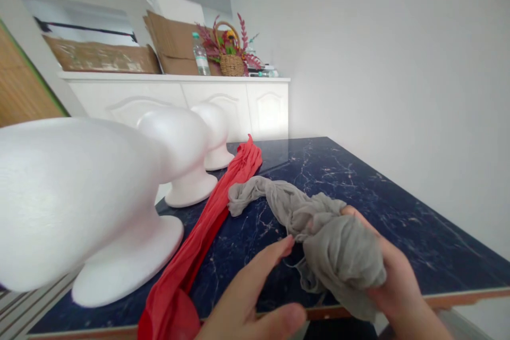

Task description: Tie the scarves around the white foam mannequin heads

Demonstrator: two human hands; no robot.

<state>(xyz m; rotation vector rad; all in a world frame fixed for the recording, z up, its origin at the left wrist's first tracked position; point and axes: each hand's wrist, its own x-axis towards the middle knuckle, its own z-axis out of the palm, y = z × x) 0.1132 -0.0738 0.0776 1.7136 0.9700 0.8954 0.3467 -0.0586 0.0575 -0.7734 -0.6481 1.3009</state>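
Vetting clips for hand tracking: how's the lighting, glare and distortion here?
Head view: strong wide-angle stretch, the near foam mannequin head bulges; bright even light, wall nearly washed out; reflection on the far marble tabletop; left hand and right hand, on grey fabric, slightly soft.

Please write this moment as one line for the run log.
left hand: open, fingertips at gray stocking | right hand: gripping gray stocking | red stocking: on table, beside foam forms

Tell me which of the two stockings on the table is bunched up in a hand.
The grey stocking, gathered into a ball in the right hand. The red one lies loose and stretched out along the marble table.
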